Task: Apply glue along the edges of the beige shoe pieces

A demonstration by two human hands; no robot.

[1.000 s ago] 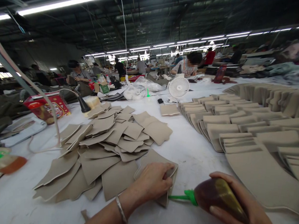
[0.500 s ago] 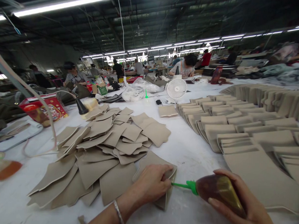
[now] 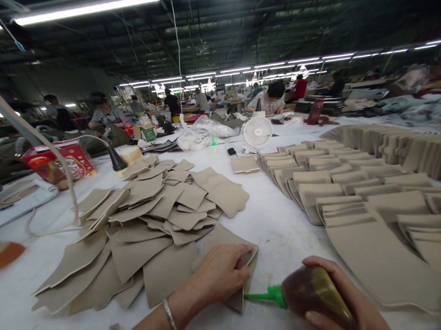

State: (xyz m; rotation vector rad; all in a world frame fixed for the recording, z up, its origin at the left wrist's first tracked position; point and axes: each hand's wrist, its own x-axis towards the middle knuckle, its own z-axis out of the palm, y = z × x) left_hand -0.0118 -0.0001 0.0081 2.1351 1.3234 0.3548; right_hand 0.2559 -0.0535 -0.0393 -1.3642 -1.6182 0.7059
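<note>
One left hand (image 3: 218,271); one right hand (image 3: 368,315); one held squeeze bottle (image 3: 302,295); one bracelet (image 3: 170,317); one white fan (image 3: 258,131); beige panels (image 3: 140,252), too overlapped to count.

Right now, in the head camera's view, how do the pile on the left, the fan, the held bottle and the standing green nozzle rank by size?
Largest to smallest, as they look:
1. Pile
2. Bottle
3. Fan
4. Green nozzle
The bottle is nearer than the fan, so their true order is unsure.
</note>
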